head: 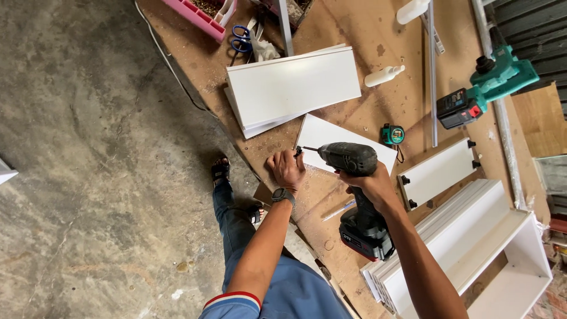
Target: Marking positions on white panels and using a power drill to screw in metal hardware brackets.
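1. Cordless drill (354,177): dark grey, blocky body, black handle, thick black battery pack with a red band at the base, slim bit pointing left.
2. Right hand (369,183) wrapped tight round the drill's handle, holding the tool level just above the bench (354,35).
3. Left hand (285,168) resting on the bench just left of the bit tip, fingers curled near the tip; impossible to tell whether anything small is pinched there. Dark watch on that wrist.
4. Bit tip at the left corner of a flat white panel (331,133) lying on the bench beneath the drill.
5. Bench: brown board, dusty and scuffed.
6. Further off: a stack of white boards (292,88) above the panel, a small teal tape measure (393,135) to its right, a teal and black power tool (487,88) at far right, a white open cabinet (472,248) at lower right.
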